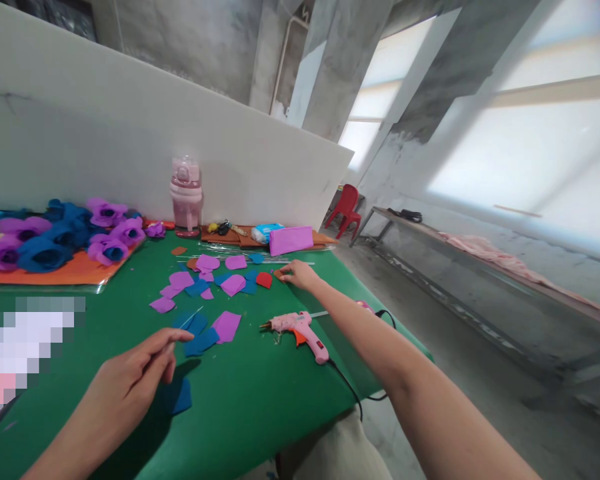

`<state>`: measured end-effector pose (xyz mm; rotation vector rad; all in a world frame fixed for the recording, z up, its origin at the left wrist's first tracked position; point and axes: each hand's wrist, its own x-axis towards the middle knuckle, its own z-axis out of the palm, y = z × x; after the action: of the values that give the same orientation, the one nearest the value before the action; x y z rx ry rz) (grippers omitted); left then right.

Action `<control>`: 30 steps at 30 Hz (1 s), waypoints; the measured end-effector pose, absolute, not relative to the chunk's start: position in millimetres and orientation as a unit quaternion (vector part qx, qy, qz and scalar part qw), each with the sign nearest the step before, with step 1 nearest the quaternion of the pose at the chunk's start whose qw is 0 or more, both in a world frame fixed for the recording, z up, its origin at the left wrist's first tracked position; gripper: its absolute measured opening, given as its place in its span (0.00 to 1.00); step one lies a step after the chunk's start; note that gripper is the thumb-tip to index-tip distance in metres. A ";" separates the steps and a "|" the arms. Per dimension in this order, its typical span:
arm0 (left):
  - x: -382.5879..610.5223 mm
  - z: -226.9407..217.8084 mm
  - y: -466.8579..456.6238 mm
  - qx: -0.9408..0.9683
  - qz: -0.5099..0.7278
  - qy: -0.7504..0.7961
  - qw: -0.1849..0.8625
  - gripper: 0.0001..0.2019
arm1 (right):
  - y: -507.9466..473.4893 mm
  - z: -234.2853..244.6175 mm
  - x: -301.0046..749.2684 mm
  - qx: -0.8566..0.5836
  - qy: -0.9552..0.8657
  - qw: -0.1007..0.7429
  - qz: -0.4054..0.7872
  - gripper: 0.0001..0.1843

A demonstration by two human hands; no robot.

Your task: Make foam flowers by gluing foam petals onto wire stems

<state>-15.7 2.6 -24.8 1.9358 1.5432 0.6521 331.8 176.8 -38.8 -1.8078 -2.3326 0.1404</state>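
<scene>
So the left hand [130, 377] is up over the green desk [260, 413], thumb and index finger pinched together on a thin wire [194, 316] that pokes up at a slant. The wire's tip sits over some blue pieces [201, 342], with a purple piece [227, 327] right beside them. Another blue piece [183, 398] is on the desk just below that hand.

The right hand [300, 275] is stretched out to the far side, fingers nearly closed, fingertips touching a small brown piece [279, 274]. Can't tell if they've actually got a grip on it or are just resting there. A red piece [264, 280] lies right next to it, to the left.

Nearer the camera there's a pink glue gun [300, 327] on its side, nozzle pointing left. Over on the left, purple flowers [107, 212] and blue flowers [45, 251] are piled up, and a pink bottle [186, 203] stands upright at the back.
</scene>
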 end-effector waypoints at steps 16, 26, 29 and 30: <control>-13.0 -22.1 4.3 0.742 0.258 0.560 0.263 0.20 | 195.3 -37.5 314.7 -0.627 -0.732 0.175 0.198 0.09; -13.8 -28.1 4.4 0.742 0.255 0.561 0.263 0.20 | 198.4 -23.0 381.0 -0.732 -0.650 0.107 0.174 0.17; -14.2 -28.9 5.6 0.744 0.248 0.564 0.260 0.20 | 195.9 -20.8 378.3 -0.743 -0.650 0.110 0.112 0.16; -14.3 -28.9 5.8 0.744 0.245 0.564 0.260 0.20 | 193.8 -19.7 375.2 -0.741 -0.655 0.114 0.092 0.15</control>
<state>-14.3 5.8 -28.9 2.0168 1.5289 0.6639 375.2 193.8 -19.7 -2.1728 -1.9205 0.2693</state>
